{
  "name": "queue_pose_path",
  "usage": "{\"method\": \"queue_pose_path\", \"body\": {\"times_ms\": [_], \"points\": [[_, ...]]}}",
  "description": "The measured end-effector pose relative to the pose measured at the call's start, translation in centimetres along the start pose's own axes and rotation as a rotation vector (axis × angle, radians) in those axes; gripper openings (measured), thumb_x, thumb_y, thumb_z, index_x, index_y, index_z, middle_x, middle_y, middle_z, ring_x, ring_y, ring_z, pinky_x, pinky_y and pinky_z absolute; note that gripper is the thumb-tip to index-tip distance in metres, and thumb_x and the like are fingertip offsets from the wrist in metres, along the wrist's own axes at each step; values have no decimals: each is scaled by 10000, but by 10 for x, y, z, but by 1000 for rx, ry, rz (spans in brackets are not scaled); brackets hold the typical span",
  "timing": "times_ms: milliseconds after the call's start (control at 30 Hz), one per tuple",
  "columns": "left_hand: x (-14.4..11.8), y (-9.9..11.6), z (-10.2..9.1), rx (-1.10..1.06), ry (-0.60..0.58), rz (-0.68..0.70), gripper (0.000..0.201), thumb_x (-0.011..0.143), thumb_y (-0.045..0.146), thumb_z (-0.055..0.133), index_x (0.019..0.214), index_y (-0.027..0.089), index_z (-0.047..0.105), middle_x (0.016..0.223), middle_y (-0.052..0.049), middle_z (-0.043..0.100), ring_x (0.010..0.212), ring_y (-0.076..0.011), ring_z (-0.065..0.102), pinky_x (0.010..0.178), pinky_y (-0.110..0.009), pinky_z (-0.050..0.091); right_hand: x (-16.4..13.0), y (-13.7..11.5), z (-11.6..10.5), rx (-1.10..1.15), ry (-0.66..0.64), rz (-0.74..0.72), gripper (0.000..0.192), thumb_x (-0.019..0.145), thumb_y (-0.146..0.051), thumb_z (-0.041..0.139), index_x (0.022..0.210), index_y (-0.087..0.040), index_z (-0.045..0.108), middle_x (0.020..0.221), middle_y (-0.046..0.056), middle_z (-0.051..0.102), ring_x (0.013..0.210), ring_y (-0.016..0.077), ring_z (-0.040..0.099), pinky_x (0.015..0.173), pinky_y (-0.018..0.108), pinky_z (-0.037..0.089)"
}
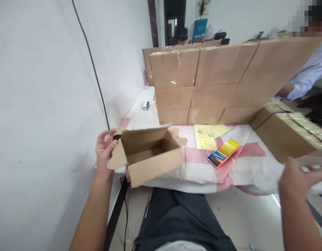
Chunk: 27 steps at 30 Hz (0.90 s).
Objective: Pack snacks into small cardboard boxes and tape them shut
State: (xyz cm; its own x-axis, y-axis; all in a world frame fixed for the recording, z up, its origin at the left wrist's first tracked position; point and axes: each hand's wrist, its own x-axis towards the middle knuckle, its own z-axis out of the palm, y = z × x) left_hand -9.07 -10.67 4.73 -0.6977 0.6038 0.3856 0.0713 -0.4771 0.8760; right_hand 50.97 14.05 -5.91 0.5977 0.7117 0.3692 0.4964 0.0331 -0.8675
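Note:
An open, empty cardboard box (150, 157) lies on its side at the table's near left edge, its mouth facing up and toward me. My left hand (105, 146) holds the box's left flap, fingers curled around it. My right hand (298, 177) is at the far right over the cloth's edge, blurred, fingers spread; white material lies beside it and I cannot tell whether the hand grips it. An orange tape dispenser with a yellow roll (223, 153) lies between the hands on the pink-and-white cloth (202, 170).
A wall of taped cardboard boxes (215, 80) is stacked at the back. More taped boxes (289, 136) lie at the right. Yellow sheets (205, 137) lie on the cloth. Another person's sleeve (307, 78) reaches in at the upper right. A white wall with a black cable (94, 69) stands at the left.

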Motion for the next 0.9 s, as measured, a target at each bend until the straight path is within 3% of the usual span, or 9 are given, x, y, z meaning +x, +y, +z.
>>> {"method": "queue_pose_path", "body": {"times_ms": [100, 167, 233, 300, 400, 500, 600, 767, 900], "points": [[-6, -20, 6, 15, -69, -79, 550, 695, 384, 849, 1209, 369, 653, 1300, -17, 677, 1086, -239, 699, 850, -357, 614, -69, -52, 12, 97, -175, -290, 1176, 703, -633, 711, 1632, -249, 100, 1573, 205, 268, 1396, 354, 453, 1109, 560, 461], [-3, -37, 13, 44, -113, -98, 596, 705, 429, 818, 1266, 357, 631, 1309, -44, 673, 1119, -264, 694, 887, -400, 609, -105, -89, 23, 152, -272, -415, 954, 798, -571, 680, 1599, -248, 275, 1527, 171, 393, 1313, 318, 528, 1089, 534, 478], [3, -55, 20, 49, -152, -112, 635, 717, 460, 793, 1312, 342, 606, 1298, -62, 676, 1129, -271, 694, 910, -413, 600, -125, -118, 35, 270, -317, -380, 608, 924, -531, 554, 1442, -216, 510, 1372, 138, 571, 1166, 267, 619, 1005, 491, 525], [6, -71, 24, 33, -172, -140, 652, 728, 458, 786, 1337, 329, 593, 1295, -72, 679, 1138, -270, 691, 928, -407, 587, -128, -134, 47, 369, -391, -299, 447, 982, -527, 458, 1153, -176, 676, 1114, 110, 696, 990, 235, 671, 898, 438, 553], [6, -93, 23, -55, -155, -223, 638, 706, 389, 829, 1305, 321, 620, 1283, -57, 688, 1083, -230, 706, 912, -343, 574, -122, -139, 67, 422, -549, -222, 494, 971, -590, 462, 863, -170, 697, 830, 76, 706, 772, 206, 661, 742, 369, 542], [5, -114, 18, -194, -89, -292, 609, 675, 308, 875, 1244, 320, 659, 1221, -21, 713, 1017, -167, 713, 886, -260, 551, -122, -136, 84, 418, -688, -228, 519, 943, -645, 505, 806, -178, 687, 740, 55, 673, 679, 184, 621, 668, 335, 505], [5, -127, 14, -299, -13, -318, 553, 680, 258, 873, 1197, 312, 684, 1175, -1, 726, 1011, -152, 706, 870, -230, 542, -134, -135, 96, 443, -799, -258, 497, 954, -635, 511, 896, -180, 701, 778, 53, 675, 683, 174, 610, 660, 324, 496], [7, -130, 13, -297, 23, -315, 499, 690, 227, 843, 1159, 313, 697, 1180, 2, 721, 1069, -178, 687, 881, -247, 544, -162, -140, 110, 438, -918, -295, 447, 994, -578, 494, 1068, -193, 709, 886, 58, 698, 746, 176, 629, 716, 335, 521], [8, -136, 28, -255, 44, -296, 505, 687, 258, 836, 1166, 323, 688, 1138, 11, 718, 1025, -163, 688, 879, -249, 538, -184, -138, 119, 488, -962, -278, 469, 997, -604, 476, 1155, -218, 691, 1051, 85, 706, 986, 240, 661, 891, 395, 545]]}}
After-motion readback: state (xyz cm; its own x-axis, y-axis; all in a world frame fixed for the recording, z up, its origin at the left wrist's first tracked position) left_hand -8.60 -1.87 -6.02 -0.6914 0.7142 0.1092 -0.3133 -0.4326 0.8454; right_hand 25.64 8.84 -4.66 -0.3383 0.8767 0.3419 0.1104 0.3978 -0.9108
